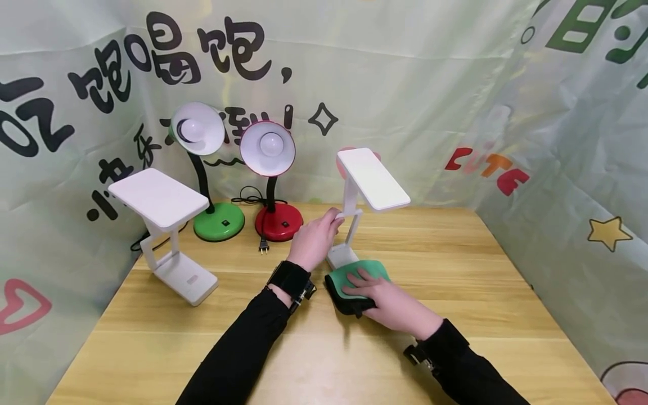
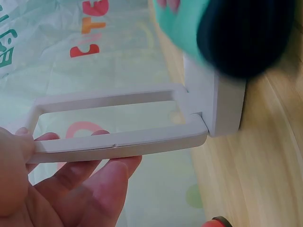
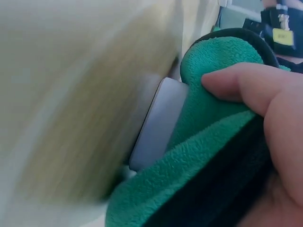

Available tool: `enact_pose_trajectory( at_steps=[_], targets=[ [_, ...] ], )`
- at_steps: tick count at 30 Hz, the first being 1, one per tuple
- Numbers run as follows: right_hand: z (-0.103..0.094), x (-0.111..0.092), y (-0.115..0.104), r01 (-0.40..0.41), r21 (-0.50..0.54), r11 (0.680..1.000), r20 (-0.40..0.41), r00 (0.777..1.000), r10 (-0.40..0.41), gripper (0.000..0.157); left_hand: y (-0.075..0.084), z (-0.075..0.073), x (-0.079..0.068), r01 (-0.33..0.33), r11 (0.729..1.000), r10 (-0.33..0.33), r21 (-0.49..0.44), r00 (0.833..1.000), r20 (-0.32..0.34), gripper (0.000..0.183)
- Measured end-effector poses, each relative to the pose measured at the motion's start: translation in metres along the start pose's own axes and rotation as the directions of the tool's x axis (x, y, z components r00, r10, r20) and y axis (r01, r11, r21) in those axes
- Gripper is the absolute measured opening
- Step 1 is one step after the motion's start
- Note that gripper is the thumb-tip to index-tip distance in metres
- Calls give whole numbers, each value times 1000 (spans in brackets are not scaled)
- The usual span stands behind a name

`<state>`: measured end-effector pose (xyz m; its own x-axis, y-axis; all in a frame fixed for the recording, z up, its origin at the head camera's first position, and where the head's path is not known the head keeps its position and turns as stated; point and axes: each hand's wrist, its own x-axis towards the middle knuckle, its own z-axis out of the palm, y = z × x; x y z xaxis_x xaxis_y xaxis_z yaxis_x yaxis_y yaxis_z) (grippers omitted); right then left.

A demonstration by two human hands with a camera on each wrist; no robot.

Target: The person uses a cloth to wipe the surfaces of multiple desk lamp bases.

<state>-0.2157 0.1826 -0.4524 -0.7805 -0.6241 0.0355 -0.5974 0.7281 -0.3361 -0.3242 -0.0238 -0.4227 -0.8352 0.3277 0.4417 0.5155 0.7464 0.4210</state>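
Note:
A white folding desk lamp [image 1: 374, 180] stands right of the middle of the table, with its flat head tilted. My left hand [image 1: 316, 239] grips one bar of its frame-shaped arm [image 2: 137, 142], the thumb and fingers around the bar. A folded green cloth with a dark edge [image 1: 361, 273] covers the near part of the lamp's base [image 1: 341, 256]. My right hand [image 1: 397, 304] holds this cloth against the base, fingers spread over its top. In the right wrist view, one end of the base [image 3: 158, 123] shows beside the cloth [image 3: 222, 54].
Another white folding lamp [image 1: 184, 275] stands at the left. Behind are a green lamp [image 1: 219, 222] and a red lamp [image 1: 278, 222] with round shades. A black plug [image 1: 264, 246] lies by the red base. Printed fabric [image 1: 430, 84] hangs around the wooden table [image 1: 481, 292].

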Motion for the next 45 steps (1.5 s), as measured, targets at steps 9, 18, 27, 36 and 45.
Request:
enact_pose_trajectory(
  at_steps=[9, 18, 27, 36, 45],
  targets=[
    [-8, -23, -5, -26, 19, 999, 77, 997, 25, 58, -2, 3, 1, -1, 1000, 2, 3, 1000, -8, 33],
    [-3, 4, 2, -20, 45, 999, 33, 999, 19, 53, -1, 0, 1, 0, 1000, -1, 5, 1000, 12, 33],
    [4, 40, 18, 14, 70, 997, -25, 1000, -12, 56, 1, -2, 0, 16, 1000, -16, -12, 999, 41, 36],
    [10, 34, 22, 35, 36, 999, -56, 998, -33, 64, 1, -3, 1, 23, 1000, -22, -12, 999, 41, 27],
    [-3, -5, 16, -11, 134, 991, 49, 999, 5, 69, -2, -1, 2, 14, 1000, -15, 17, 999, 34, 33]
  ],
)
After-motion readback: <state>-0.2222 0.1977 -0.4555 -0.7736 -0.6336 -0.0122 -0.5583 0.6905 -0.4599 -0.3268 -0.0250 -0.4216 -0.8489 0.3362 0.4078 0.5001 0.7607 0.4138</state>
